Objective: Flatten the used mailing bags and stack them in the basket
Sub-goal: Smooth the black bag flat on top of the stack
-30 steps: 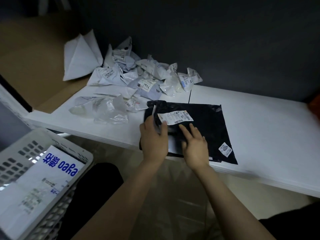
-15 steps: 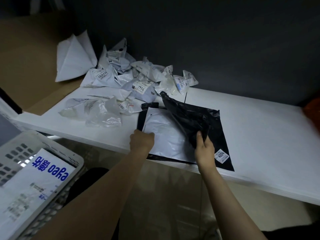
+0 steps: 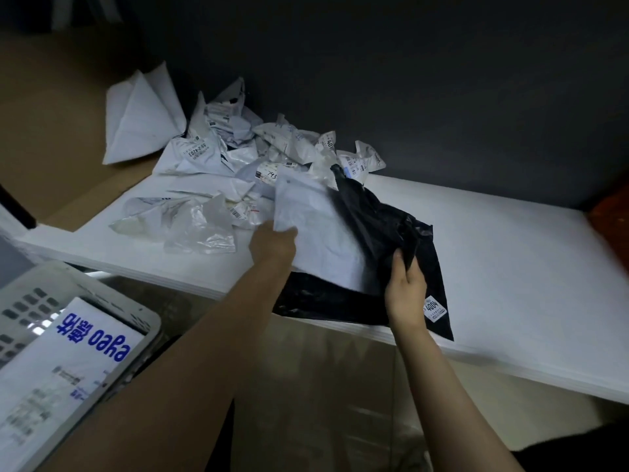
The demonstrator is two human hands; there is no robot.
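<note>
Black mailing bag (image 3: 422, 267) sits at the near edge of the white table (image 3: 510, 267), its lower part flat, its upper part lifted and crumpled. A small white sticker (image 3: 435, 310) reading 4004 is on its near right corner. Right hand (image 3: 405, 291) pinches a bunched fold of the black plastic, fingers closed on it. Left hand (image 3: 272, 245) grips the near-left corner of a white mailing bag (image 3: 316, 229), held tilted up off the table; black plastic shows under its near edge and over its right side. Behind, at the table's back left against the dark wall (image 3: 408, 80), a pile of crumpled mailing bags (image 3: 238, 155), with a clear plastic bag (image 3: 197, 226) in front of it. Lower left, a white basket (image 3: 143, 321) holds a flat white bag with blue print (image 3: 68, 362).
</note>
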